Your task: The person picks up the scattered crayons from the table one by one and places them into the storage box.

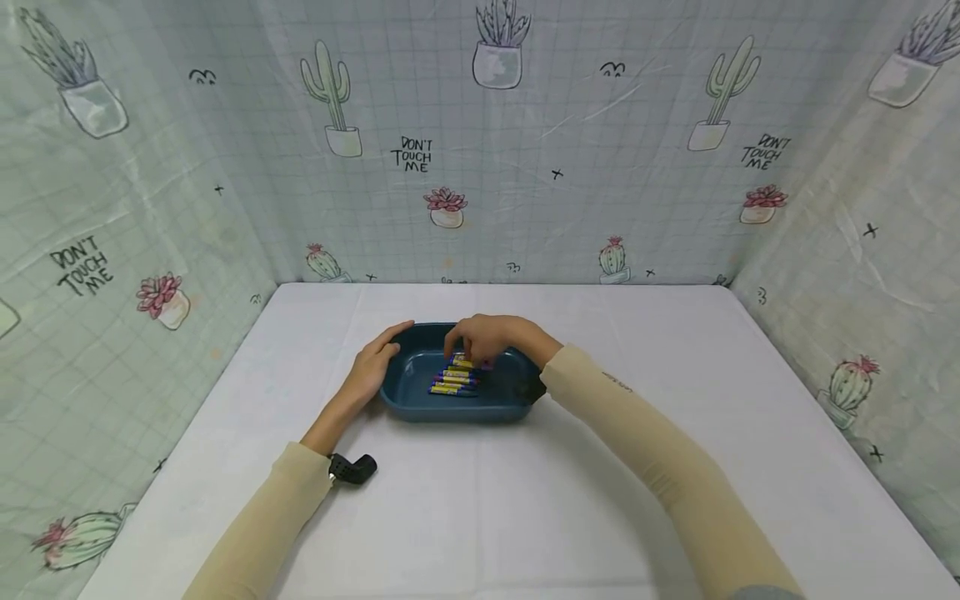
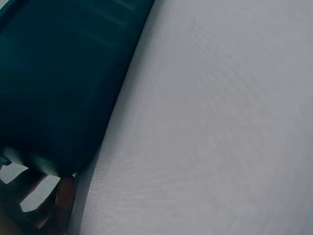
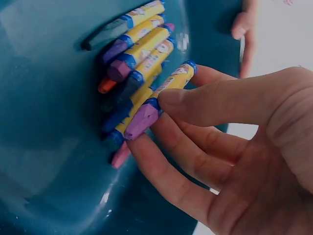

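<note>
A dark blue rectangular tray (image 1: pixel 450 413) stands on the white table. The left hand (image 1: pixel 367 368) holds its left end, thumb at the rim; in the left wrist view, fingers (image 2: pixel 63 198) bend against the outer wall. Reaching over the far side, the right hand (image 1: pixel 487 336) is inside the tray. Between thumb and fingers it pinches a pink-purple crayon (image 3: pixel 143 121) with a yellow wrapper and blue bands. Several more crayons (image 3: pixel 146 56) lie side by side beneath it on the tray floor, their tips purple, orange, dark blue, grey and pink. The held crayon overlaps the nearest ones.
White cloth (image 1: pixel 480 517) covers the table around the tray. Patterned fabric walls (image 1: pixel 525 225) with cactus drawings rise at the back and both sides. A black device (image 1: pixel 352 469) is strapped to the left wrist.
</note>
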Demonstrator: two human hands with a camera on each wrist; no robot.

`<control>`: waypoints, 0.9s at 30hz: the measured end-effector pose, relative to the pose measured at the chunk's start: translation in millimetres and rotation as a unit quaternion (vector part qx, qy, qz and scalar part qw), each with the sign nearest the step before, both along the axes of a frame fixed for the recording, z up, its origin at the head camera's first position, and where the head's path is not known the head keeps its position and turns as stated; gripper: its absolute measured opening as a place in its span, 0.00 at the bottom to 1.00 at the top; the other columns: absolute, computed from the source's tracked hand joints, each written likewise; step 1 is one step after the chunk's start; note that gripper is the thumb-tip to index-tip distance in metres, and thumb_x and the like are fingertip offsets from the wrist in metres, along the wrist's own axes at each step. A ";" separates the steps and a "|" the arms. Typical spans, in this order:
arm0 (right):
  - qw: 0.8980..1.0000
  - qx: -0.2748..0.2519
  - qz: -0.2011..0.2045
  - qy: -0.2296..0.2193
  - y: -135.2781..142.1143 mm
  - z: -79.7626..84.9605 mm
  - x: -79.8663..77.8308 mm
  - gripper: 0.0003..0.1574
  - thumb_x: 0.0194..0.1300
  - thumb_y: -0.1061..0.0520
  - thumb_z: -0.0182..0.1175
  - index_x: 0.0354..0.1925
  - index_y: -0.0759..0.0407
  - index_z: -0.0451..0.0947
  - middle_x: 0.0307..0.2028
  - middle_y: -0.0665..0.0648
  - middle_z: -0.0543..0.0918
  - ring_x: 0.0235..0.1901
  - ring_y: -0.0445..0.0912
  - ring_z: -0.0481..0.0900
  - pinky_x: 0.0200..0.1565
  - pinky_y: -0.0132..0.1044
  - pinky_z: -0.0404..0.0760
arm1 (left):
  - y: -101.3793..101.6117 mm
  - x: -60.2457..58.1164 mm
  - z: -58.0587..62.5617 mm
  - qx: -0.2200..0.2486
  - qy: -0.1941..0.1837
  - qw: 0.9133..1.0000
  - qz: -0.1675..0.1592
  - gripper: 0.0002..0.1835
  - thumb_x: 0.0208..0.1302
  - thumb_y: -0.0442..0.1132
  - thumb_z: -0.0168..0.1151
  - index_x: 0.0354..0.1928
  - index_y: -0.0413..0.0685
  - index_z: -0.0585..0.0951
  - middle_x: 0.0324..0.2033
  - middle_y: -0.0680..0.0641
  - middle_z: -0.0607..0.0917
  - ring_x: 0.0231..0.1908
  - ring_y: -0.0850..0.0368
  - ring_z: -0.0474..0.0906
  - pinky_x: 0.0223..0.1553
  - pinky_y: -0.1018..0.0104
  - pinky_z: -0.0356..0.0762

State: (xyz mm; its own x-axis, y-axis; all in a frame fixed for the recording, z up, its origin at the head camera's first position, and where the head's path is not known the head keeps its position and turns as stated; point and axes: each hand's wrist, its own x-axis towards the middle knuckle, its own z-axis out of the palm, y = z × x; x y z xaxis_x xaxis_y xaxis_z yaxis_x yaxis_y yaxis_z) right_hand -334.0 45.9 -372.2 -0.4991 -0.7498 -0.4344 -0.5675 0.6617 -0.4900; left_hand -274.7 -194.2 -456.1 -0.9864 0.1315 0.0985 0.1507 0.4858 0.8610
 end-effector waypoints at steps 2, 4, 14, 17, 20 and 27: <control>1.000 0.005 0.001 -0.005 -2.0 -3.6 0.0 0.32 0.61 0.72 0.52 0.60 0.49 0.75 0.44 0.57 0.82 0.31 0.51 0.83 0.32 0.38 0.83 | 1.2 0.8 -1.2 0.000 0.004 1.000 0.003 0.25 0.75 0.39 0.37 0.70 0.65 0.65 0.72 0.53 0.63 0.74 0.48 0.51 0.73 0.41 0.47; 1.000 0.011 -0.004 -0.007 -3.8 -7.4 0.1 0.32 0.62 0.72 0.51 0.61 0.49 0.74 0.45 0.57 0.80 0.32 0.52 0.83 0.32 0.38 0.83 | 3.2 2.0 -1.9 -0.003 0.006 1.000 0.004 0.25 0.75 0.39 0.37 0.69 0.69 0.66 0.71 0.55 0.64 0.74 0.49 0.52 0.72 0.41 0.48; 0.999 0.047 -0.016 0.018 -9.2 -10.1 -2.8 0.27 0.62 0.70 0.53 0.56 0.49 0.76 0.42 0.54 0.80 0.30 0.45 0.78 0.30 0.35 0.78 | 6.5 1.7 -1.6 -0.003 0.005 1.000 0.004 0.25 0.74 0.41 0.37 0.69 0.70 0.65 0.71 0.56 0.64 0.74 0.50 0.53 0.72 0.41 0.49; 0.998 0.049 -0.010 0.025 -9.8 -11.0 -3.2 0.27 0.61 0.70 0.54 0.55 0.49 0.77 0.43 0.54 0.80 0.30 0.44 0.77 0.28 0.33 0.76 | 6.6 2.0 -1.2 -0.004 0.003 1.000 0.006 0.25 0.74 0.42 0.37 0.69 0.71 0.65 0.71 0.56 0.64 0.74 0.50 0.53 0.72 0.41 0.49; 0.998 0.053 -0.009 0.033 -9.1 -12.0 -3.2 0.27 0.61 0.70 0.54 0.55 0.48 0.77 0.42 0.54 0.80 0.30 0.44 0.76 0.28 0.33 0.75 | 7.4 1.9 -0.8 -0.003 0.004 1.000 0.005 0.25 0.74 0.42 0.37 0.69 0.71 0.65 0.71 0.56 0.64 0.74 0.49 0.53 0.72 0.41 0.49; 0.999 0.042 -0.020 0.021 -5.2 -11.0 -2.7 0.26 0.61 0.68 0.56 0.55 0.48 0.77 0.41 0.54 0.80 0.32 0.45 0.78 0.35 0.40 0.82 | 6.9 1.5 -2.6 -0.007 0.007 1.000 0.009 0.25 0.74 0.42 0.37 0.69 0.72 0.66 0.71 0.57 0.64 0.74 0.50 0.53 0.72 0.42 0.49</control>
